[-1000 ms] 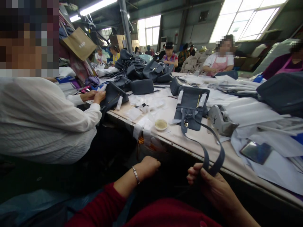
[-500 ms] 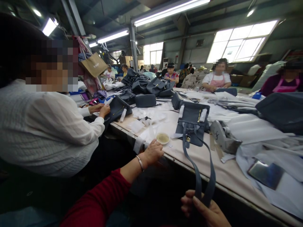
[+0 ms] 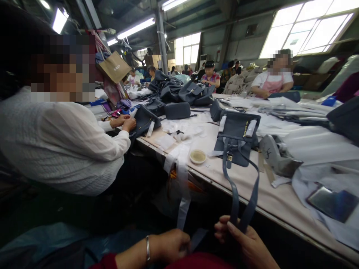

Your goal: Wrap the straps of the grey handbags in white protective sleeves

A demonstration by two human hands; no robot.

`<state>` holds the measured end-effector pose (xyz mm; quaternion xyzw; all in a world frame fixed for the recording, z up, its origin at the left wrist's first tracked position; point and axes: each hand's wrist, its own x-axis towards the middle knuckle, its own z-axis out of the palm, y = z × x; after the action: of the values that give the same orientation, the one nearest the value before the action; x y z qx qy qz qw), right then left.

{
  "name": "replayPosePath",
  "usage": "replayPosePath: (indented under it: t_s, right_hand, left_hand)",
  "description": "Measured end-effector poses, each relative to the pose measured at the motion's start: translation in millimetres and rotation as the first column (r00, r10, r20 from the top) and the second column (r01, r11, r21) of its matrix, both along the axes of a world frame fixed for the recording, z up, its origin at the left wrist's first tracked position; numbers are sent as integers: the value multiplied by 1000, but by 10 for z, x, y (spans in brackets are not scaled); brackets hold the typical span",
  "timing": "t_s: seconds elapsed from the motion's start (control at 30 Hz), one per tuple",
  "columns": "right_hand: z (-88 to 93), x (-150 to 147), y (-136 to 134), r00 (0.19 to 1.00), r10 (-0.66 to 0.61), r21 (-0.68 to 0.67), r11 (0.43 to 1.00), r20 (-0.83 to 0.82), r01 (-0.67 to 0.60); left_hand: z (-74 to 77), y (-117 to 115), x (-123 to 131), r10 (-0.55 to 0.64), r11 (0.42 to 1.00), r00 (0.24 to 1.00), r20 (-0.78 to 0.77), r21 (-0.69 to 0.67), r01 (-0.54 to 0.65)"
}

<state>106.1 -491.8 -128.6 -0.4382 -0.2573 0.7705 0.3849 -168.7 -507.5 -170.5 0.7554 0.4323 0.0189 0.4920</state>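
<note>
My right hand [image 3: 238, 239], at the bottom, is closed around the dark blue straps [image 3: 254, 194] of a backpack [image 3: 237, 130]. The backpack lies on the table, with a gold buckle on its flap and white wrapping on parts near its top. My left hand [image 3: 175, 244], with a bangle at the wrist, is low in front of me below the table edge. Its fingers are curled in, and a white strip [image 3: 198, 238] comes out beside them; the fingertips are partly hidden. Another length of white strip [image 3: 183, 213] hangs just above this hand.
A shallow round dish [image 3: 198, 157] sits near the edge of the table [image 3: 207, 175]. Right of the backpack stands a grey tape dispenser [image 3: 280, 157], with a phone [image 3: 332, 201] farther right. At left a co-worker in white [image 3: 64, 145] handles a dark bag [image 3: 144, 121]. More bags [image 3: 193, 93] are piled behind.
My left hand has moved from beside the dish at the table edge down toward my lap, and white strips now show near it. My right hand keeps hold of the straps. The view has shifted slightly.
</note>
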Motion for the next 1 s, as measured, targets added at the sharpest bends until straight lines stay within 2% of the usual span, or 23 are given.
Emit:
replayPosePath:
  t_s: [0.03, 0.07, 0.13, 0.17, 0.2, 0.23, 0.27, 0.33, 0.4, 0.5, 0.57, 0.7, 0.8, 0.9, 1.0]
  right_hand:
    - [8, -7, -1, 1000, 27, -4, 1000, 1, -27]
    - [21, -19, -1, 998, 60, -2, 998, 0, -60]
    - [56, -55, 3, 990, 139, 21, 990, 10, -139]
    - [76, -75, 8, 984, 179, 29, 983, 11, -179]
    - [97, -92, 15, 978, 209, 36, 977, 3, -209]
    - [118, -106, 25, 973, 232, 41, 972, -16, -231]
    - [140, -112, 38, 969, 244, 48, 969, -44, -242]
    - [181, -102, 76, 966, 240, 74, 970, -96, -233]
    - [212, -68, 122, 974, 204, 102, 976, -94, -195]
    - [219, -23, 176, 990, 135, 137, 982, -47, -128]
    - [202, -34, 190, 989, 148, 178, 973, 11, -148]
    - [179, -159, 181, 941, 269, 287, 903, 206, -321]
    - [179, -249, 166, 903, 313, 361, 838, 295, -409]
    - [163, -255, 143, 885, 333, 368, 817, 326, -444]
    - [141, -211, 118, 866, 339, 331, 823, 367, -463]
  left_hand:
    - [3, -4, 14, 140, 990, 989, 45, -30, -139]
    - [40, 18, 46, 302, 953, 948, 100, -51, -298]
    - [188, 113, 154, 569, 821, 788, 234, -122, -557]
    - [281, 168, 224, 647, 759, 700, 302, -168, -629]
    - [372, 216, 299, 685, 721, 631, 365, -213, -660]
    - [452, 251, 373, 688, 714, 595, 416, -240, -658]
    - [514, 268, 443, 663, 735, 594, 456, -247, -631]
    - [568, 249, 554, 561, 820, 659, 501, -226, -526]
    - [538, 187, 609, 464, 884, 732, 499, -213, -415]
    - [458, 124, 576, 437, 899, 779, 450, -253, -358]
    - [476, 149, 511, 421, 907, 775, 470, -243, -345]
    - [672, 319, 477, 392, 920, 691, 607, -277, -279]
    - [740, 441, 603, 513, 858, 618, 596, -328, -396]
    - [657, 495, 747, 671, 733, 515, 534, -375, -567]
    - [552, 503, 791, 777, 626, 397, 489, -525, -577]
